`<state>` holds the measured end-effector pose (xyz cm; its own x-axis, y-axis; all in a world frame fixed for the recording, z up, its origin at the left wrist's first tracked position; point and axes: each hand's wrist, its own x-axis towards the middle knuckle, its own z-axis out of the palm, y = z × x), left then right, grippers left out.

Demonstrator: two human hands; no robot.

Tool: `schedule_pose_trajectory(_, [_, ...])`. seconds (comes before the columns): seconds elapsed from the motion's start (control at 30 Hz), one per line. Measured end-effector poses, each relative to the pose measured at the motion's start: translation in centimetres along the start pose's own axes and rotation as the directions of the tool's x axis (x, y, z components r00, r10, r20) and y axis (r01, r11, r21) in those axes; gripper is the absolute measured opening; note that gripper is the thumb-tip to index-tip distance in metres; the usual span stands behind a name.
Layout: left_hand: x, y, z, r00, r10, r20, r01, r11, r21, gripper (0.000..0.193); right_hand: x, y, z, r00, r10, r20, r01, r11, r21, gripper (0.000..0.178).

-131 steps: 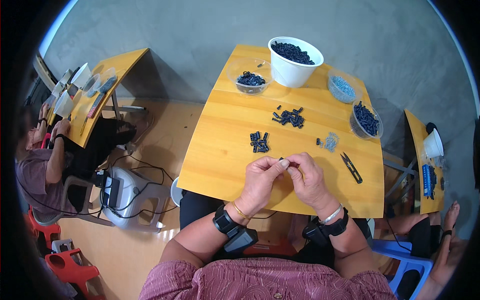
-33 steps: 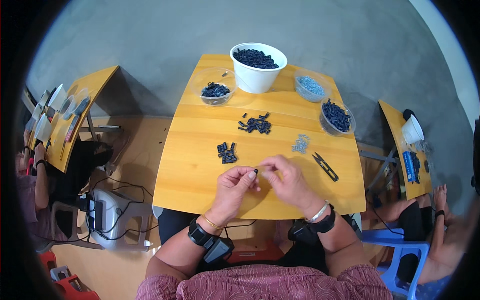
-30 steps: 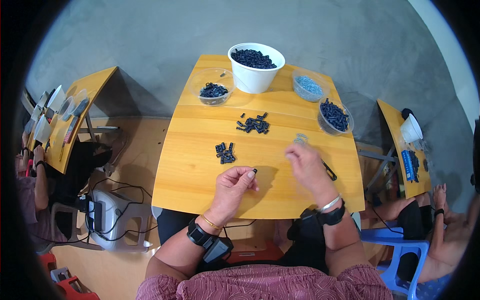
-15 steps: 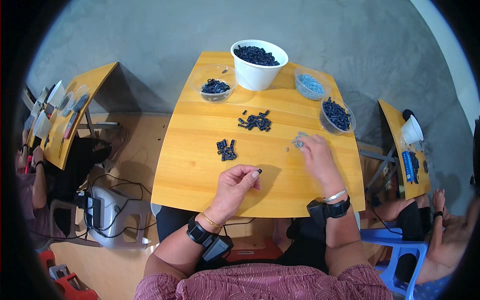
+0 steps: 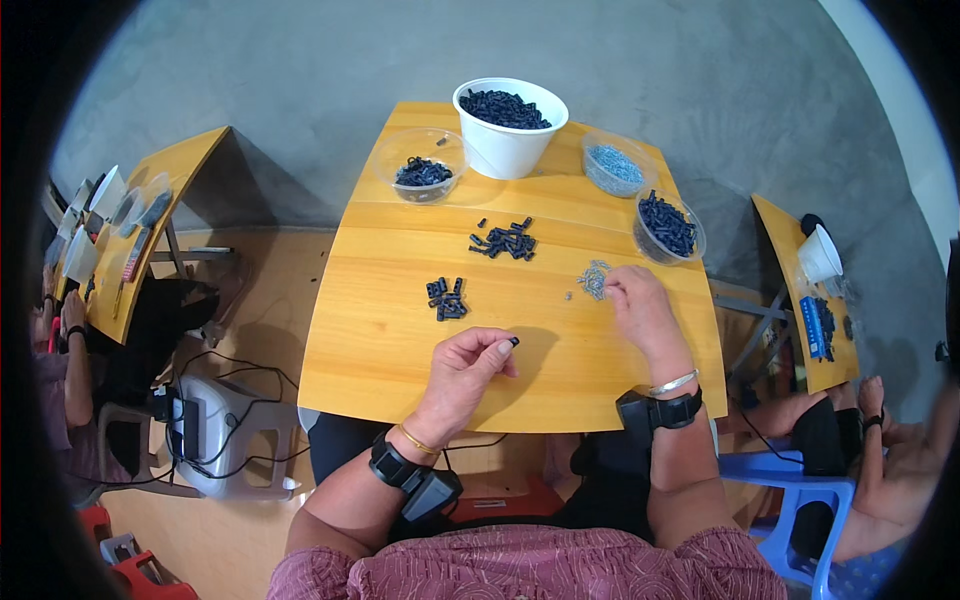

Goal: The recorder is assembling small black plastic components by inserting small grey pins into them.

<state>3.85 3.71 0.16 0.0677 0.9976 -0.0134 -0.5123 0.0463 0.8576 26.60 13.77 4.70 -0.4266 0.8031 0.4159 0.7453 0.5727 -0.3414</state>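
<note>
My left hand (image 5: 466,375) is closed over the near middle of the table, thumb and forefinger pinching a small black plastic piece (image 5: 514,341). To the right, my right hand (image 5: 645,315) hovers at the edge of a small pile of silvery screw-like pieces (image 5: 594,279). Its fingertips are pressed together; whatever they hold is too small to make out. One loose silvery piece (image 5: 569,295) lies left of that pile. A small cluster of black plastic pieces (image 5: 446,300) lies beyond my left hand, and a larger heap of black pieces (image 5: 505,241) lies farther back.
At the back stand a white bucket (image 5: 495,150) of black pieces and a clear bowl (image 5: 405,193) of black parts. Clear tubs of bluish-silver pieces (image 5: 615,170) and black pieces (image 5: 668,224) stand back right. Other people sit at side tables; a grey stool (image 5: 235,430) stands left.
My right hand has drawn back slightly to the right from the silvery pile, uncovering more of it. My left hand keeps its pinch on the black piece. The whole view has shifted a little.
</note>
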Motion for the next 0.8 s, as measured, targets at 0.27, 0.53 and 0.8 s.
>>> schedule_pose_trajectory(0.27, [0.1,0.0,0.0,1.0,-0.003,0.001,0.003,1.0,0.001,0.012,-0.1,-0.2,0.6,0.995,0.062,0.083,-0.065,0.997,0.032,0.008])
schedule_pose_trajectory(0.53, [0.0,0.2,0.1,1.0,-0.009,0.013,0.009,1.0,0.014,0.013,-0.3,0.4,1.2,0.994,0.047,0.102,-0.055,0.995,0.081,0.007])
schedule_pose_trajectory(0.8, [0.0,0.2,0.1,1.0,-0.013,0.019,0.012,1.0,0.015,0.013,-0.3,-0.1,1.5,0.988,0.08,0.133,-0.087,0.995,0.05,0.006])
